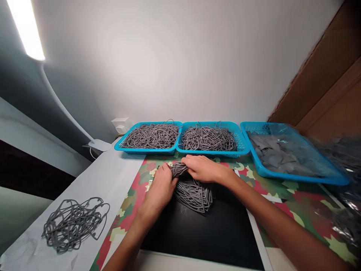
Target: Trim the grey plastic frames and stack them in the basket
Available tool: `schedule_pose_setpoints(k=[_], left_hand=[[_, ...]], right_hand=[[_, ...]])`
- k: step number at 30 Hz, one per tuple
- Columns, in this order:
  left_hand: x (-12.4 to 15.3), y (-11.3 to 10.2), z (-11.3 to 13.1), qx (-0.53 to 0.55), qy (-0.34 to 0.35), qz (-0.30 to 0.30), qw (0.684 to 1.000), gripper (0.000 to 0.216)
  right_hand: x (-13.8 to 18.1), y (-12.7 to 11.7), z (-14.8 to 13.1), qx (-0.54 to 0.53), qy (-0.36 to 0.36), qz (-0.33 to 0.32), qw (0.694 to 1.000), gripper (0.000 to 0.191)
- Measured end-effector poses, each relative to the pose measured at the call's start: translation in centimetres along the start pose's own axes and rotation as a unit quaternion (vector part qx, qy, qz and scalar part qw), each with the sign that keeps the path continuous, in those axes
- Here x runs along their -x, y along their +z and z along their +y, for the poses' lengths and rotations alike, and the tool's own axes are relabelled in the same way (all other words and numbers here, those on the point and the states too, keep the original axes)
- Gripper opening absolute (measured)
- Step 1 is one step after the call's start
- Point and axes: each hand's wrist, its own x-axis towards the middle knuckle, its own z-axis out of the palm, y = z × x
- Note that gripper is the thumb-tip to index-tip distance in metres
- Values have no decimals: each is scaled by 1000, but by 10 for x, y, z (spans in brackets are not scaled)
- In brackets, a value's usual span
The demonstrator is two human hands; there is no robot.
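Both of my hands grip a bundle of thin grey cord-like pieces [179, 169] above the middle of a black mat. My left hand [163, 182] is closed at the bundle's left end, and my right hand [201, 168] is closed at its right end. Just below them a larger heap of the same grey pieces [194, 196] lies on the black mat [217, 237], roughly lined up, with bent ends toward me. The fingertips are partly hidden behind the bundle.
Two blue baskets [146, 151] [211, 153] of tangled grey pieces stand along the wall. At right, a blue tray [255, 160] holds clear plastic bags. A loose grey tangle [75, 224] lies on the white sheet at left, below a lit lamp [26, 28].
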Motion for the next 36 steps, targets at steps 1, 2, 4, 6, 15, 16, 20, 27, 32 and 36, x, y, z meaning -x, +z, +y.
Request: schedule_pose_setpoints(k=[1, 2, 4, 6, 15, 16, 20, 27, 32, 36], left_hand=[[0, 0, -1, 6, 3, -1, 1000, 20], [0, 1, -2, 14, 6, -3, 1000, 21], [-1, 0, -4, 32, 14, -5, 999, 21], [-2, 0, -5, 55, 26, -1, 998, 19], [-4, -12, -7, 207, 91, -7, 974, 22], [-3, -15, -6, 220, 102, -12, 970, 22], [5, -40, -2, 251, 140, -11, 958, 26], [22, -106, 11, 338, 178, -95, 919, 32], [16, -137, 24, 362, 160, -156, 905, 28], [13, -156, 43, 365, 111, -125, 916, 25]], right_hand=[[0, -1, 1, -3, -4, 0, 1000, 20], [0, -2, 2, -6, -7, 0, 1000, 20], [1, -4, 3, -14, -13, 1, 1000, 21], [1, -6, 5, -23, -17, 1, 1000, 21], [10, -24, 12, -130, -25, 12, 991, 20], [12, -26, 13, -151, -31, 12, 988, 20], [21, -40, 15, -244, -59, 16, 968, 19], [38, -60, 12, -439, -130, -9, 889, 17], [36, -57, 11, -518, -155, 20, 841, 31], [32, -56, 5, -561, -148, 101, 808, 47]])
